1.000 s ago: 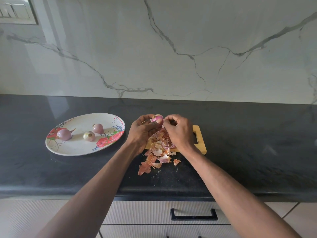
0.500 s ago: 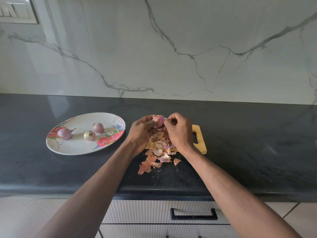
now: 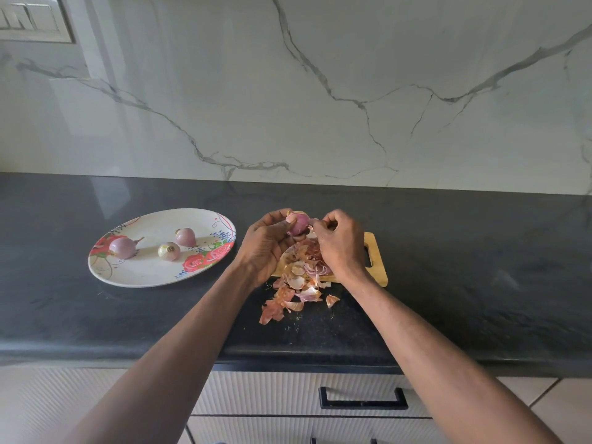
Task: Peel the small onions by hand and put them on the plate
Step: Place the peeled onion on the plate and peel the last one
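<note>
The small onion (image 3: 297, 225), light, firm and probably slick once bared, sits gripped in the left hand (image 3: 267, 243) above the cutting board (image 3: 377, 270) (peels heaped below) while the right hand (image 3: 339, 240) pinches its papery skin at the tip, the plate (image 3: 144, 274) waiting leftward

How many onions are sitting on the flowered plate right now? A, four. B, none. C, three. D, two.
C: three onions lie on the plate, one at the left, one in the middle and one behind it, while a fourth onion is held over the cutting board by the left hand, with the right hand picking at it.
</note>
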